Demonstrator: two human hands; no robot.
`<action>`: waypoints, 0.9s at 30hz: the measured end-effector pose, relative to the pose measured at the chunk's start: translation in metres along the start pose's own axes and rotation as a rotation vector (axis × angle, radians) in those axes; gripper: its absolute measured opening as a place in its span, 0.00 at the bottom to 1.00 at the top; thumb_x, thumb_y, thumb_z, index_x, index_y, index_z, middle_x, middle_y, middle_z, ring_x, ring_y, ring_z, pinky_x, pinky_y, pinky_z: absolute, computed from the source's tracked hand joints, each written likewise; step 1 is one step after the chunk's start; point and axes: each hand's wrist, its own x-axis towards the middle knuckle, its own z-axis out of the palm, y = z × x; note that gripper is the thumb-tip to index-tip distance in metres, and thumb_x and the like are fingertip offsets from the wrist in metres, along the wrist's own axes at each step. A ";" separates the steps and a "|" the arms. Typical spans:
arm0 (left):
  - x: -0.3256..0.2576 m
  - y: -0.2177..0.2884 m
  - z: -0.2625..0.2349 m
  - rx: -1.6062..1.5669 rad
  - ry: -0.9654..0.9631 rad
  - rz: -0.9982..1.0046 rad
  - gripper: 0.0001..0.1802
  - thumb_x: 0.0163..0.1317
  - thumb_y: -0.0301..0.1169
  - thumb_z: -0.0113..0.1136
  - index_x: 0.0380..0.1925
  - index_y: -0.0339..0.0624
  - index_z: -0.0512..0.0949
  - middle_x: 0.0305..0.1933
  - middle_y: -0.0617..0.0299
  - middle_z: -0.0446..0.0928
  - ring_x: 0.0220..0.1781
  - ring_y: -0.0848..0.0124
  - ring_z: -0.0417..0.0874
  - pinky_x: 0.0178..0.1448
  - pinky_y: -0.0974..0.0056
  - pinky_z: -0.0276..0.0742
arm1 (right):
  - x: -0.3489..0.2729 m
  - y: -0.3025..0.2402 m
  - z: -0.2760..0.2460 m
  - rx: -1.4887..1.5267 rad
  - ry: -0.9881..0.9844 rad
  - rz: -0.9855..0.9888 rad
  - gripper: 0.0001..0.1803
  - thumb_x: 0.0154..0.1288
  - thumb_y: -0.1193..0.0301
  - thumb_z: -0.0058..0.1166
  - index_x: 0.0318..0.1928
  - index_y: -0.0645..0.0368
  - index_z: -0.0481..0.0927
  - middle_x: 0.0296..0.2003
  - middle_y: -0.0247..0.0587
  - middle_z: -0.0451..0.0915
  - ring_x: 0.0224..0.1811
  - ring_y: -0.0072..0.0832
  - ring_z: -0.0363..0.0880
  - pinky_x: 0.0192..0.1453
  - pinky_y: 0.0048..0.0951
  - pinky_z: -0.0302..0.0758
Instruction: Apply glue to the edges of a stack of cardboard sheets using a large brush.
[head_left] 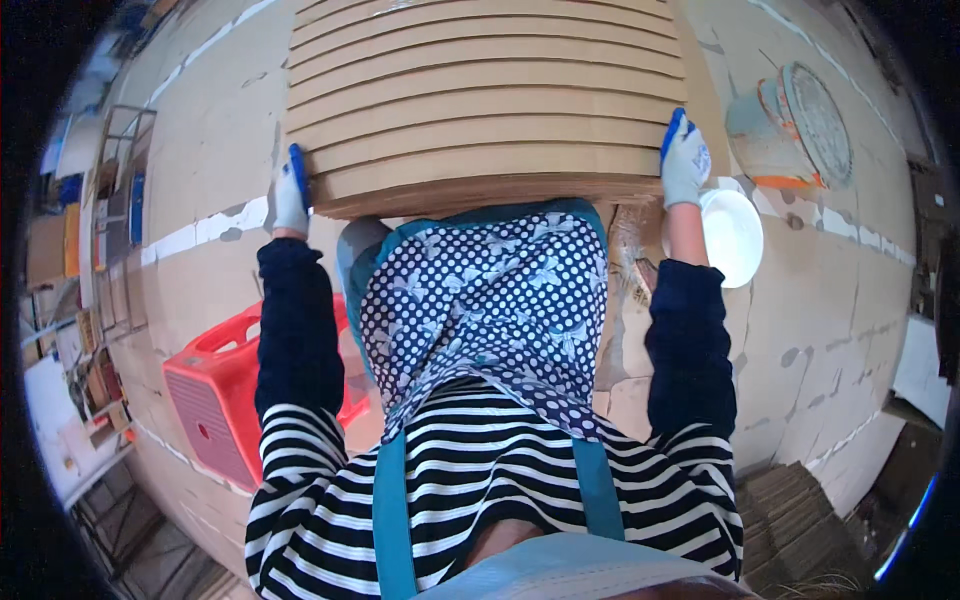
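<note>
Reaching forward with both arms, a person in a striped shirt [490, 440] and a dotted apron [485, 290] has a hand at each side of a broad stack of brown cardboard [485, 130], which lies straight ahead, just beyond the apron, its layers stepping back in rows toward the far side. The gloved left hand [292, 190] touches the stack's left side by the near corner, and the gloved right hand [686, 160] touches its right side slightly farther off; whether the fingers curl around the cardboard or merely press flat against it, one cannot tell. Dark sleeves [300, 330] cover both forearms. On the right, a white bowl [735, 240] sits just beside the right wrist, partly hidden by it, and a bucket [765, 130] with orange marks stands farther away on the floor [820, 330]. On the left, a red plastic stool [215, 395] is beside the left forearm. More cardboard [805, 520] is piled at the near right, and a metal rack [112, 255] stands far to the left.
</note>
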 end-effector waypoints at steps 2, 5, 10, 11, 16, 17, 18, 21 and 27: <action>-0.006 0.002 0.001 0.011 0.041 0.094 0.24 0.62 0.50 0.47 0.49 0.45 0.72 0.28 0.67 0.71 0.24 0.78 0.67 0.33 0.72 0.66 | 0.003 0.010 -0.003 -0.005 0.010 -0.043 0.31 0.64 0.47 0.36 0.38 0.66 0.77 0.36 0.57 0.78 0.42 0.49 0.76 0.48 0.43 0.69; -0.018 0.023 -0.011 0.180 -0.215 0.117 0.25 0.62 0.53 0.45 0.45 0.44 0.73 0.20 0.67 0.68 0.21 0.76 0.68 0.28 0.72 0.67 | 0.026 0.058 -0.020 0.105 -0.118 -0.016 0.31 0.64 0.47 0.35 0.35 0.66 0.78 0.35 0.57 0.78 0.41 0.50 0.76 0.47 0.43 0.70; -0.036 0.032 -0.037 0.403 -0.140 -0.335 0.19 0.64 0.44 0.47 0.45 0.43 0.72 0.17 0.64 0.70 0.17 0.72 0.71 0.22 0.68 0.69 | -0.003 0.051 -0.037 -0.452 -0.240 -0.318 0.32 0.64 0.46 0.36 0.30 0.66 0.79 0.29 0.57 0.78 0.35 0.47 0.78 0.43 0.40 0.72; -0.037 0.035 -0.041 0.343 -0.142 -0.326 0.18 0.63 0.42 0.48 0.45 0.41 0.71 0.19 0.62 0.71 0.18 0.71 0.72 0.22 0.67 0.70 | -0.003 0.045 -0.043 -0.455 -0.239 -0.314 0.32 0.64 0.46 0.36 0.30 0.66 0.79 0.29 0.57 0.78 0.35 0.47 0.78 0.43 0.40 0.72; -0.040 0.057 -0.061 0.044 -0.163 -0.291 0.17 0.61 0.32 0.52 0.45 0.32 0.69 0.25 0.56 0.77 0.21 0.68 0.77 0.25 0.62 0.75 | 0.012 0.032 -0.076 -0.104 -0.327 -0.228 0.31 0.65 0.49 0.35 0.35 0.66 0.79 0.29 0.52 0.79 0.33 0.38 0.79 0.42 0.36 0.73; -0.049 0.067 -0.047 0.040 -0.187 -0.296 0.17 0.61 0.32 0.52 0.45 0.32 0.69 0.25 0.56 0.77 0.21 0.68 0.77 0.25 0.62 0.75 | 0.016 0.037 -0.083 0.431 -0.372 0.026 0.30 0.66 0.50 0.35 0.35 0.66 0.79 0.29 0.50 0.79 0.32 0.36 0.79 0.41 0.35 0.73; -0.061 0.073 -0.028 -0.273 -0.110 -0.168 0.17 0.60 0.34 0.53 0.43 0.31 0.70 0.26 0.56 0.78 0.22 0.69 0.77 0.27 0.63 0.75 | 0.020 0.042 -0.088 0.964 -0.386 0.286 0.29 0.67 0.51 0.35 0.36 0.66 0.79 0.29 0.48 0.79 0.31 0.33 0.78 0.40 0.34 0.73; -0.067 0.079 0.014 -0.900 0.048 0.092 0.19 0.60 0.37 0.55 0.40 0.28 0.72 0.27 0.56 0.78 0.25 0.71 0.77 0.31 0.65 0.76 | 0.002 0.070 -0.025 1.316 0.067 0.129 0.19 0.67 0.67 0.41 0.57 0.59 0.68 0.38 0.39 0.78 0.30 0.24 0.74 0.37 0.28 0.73; -0.008 -0.021 0.019 -0.309 0.569 0.294 0.16 0.59 0.38 0.54 0.31 0.33 0.77 0.27 0.56 0.78 0.26 0.68 0.75 0.34 0.66 0.72 | -0.022 0.026 -0.009 0.456 0.110 0.066 0.21 0.68 0.60 0.38 0.42 0.66 0.78 0.33 0.42 0.80 0.35 0.27 0.77 0.41 0.28 0.72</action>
